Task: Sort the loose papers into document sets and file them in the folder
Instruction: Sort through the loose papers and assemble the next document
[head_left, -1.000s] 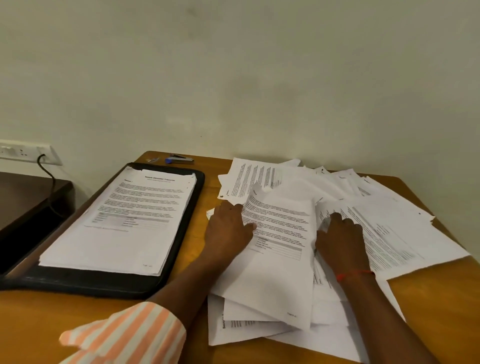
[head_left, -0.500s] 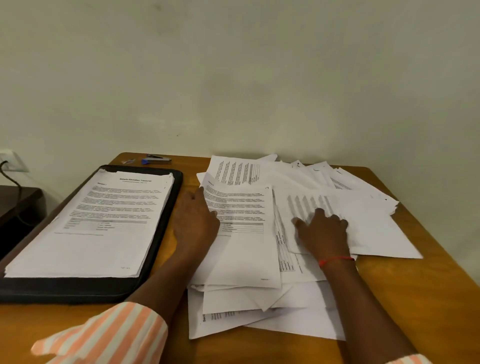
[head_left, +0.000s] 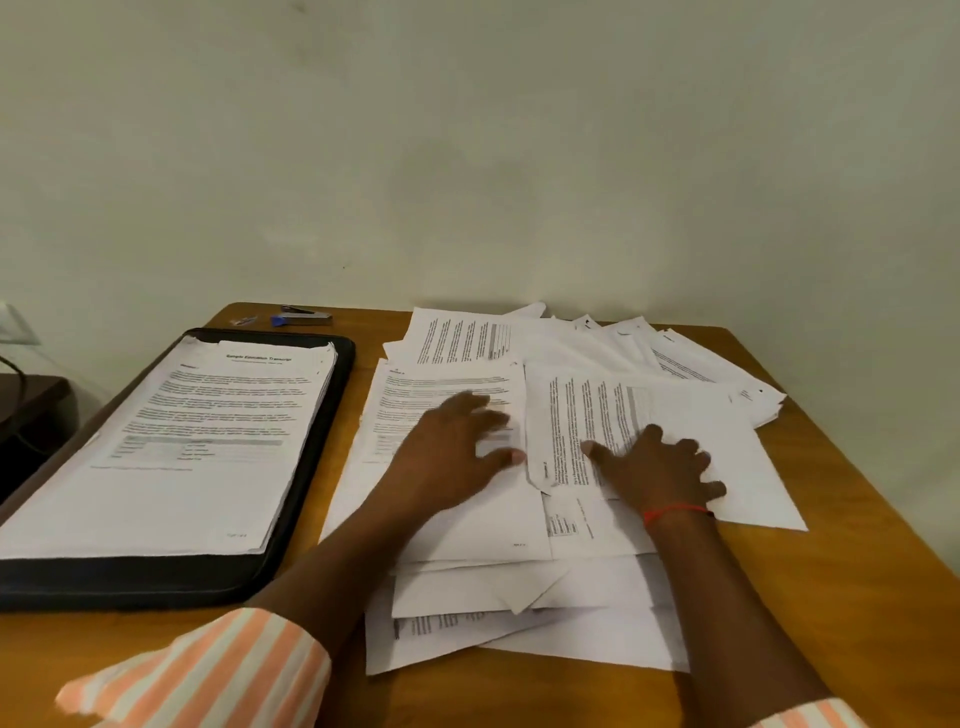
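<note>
The sorting is partly done, by my reckoning: a neat stack of pages (head_left: 171, 441) already lies squared up in the open black folder (head_left: 322, 467) on the left of the wooden table (head_left: 857, 597), its top sheet headed like a transcript. What is left is the bigger job, since the loose papers (head_left: 519, 597) are spread in an overlapping heap on the right, some turned sideways, a few with bent corners, fanning out toward the far edge. My left hand (head_left: 457, 457) lies flat on an upright printed sheet (head_left: 441, 519) with the fingers spread apart, slightly blurred, pinching nothing. My right hand (head_left: 660, 467) presses palm-down on a sideways sheet (head_left: 675, 415), fingers splayed as well, gripping nothing. Compared with half a second ago, my left hand has slid from the sheet's left edge onto its middle, the right hand sits in much the same place, and the sideways sheet now overlaps the upright one's right edge. A small stapler (head_left: 304, 315) waits by the wall.
</note>
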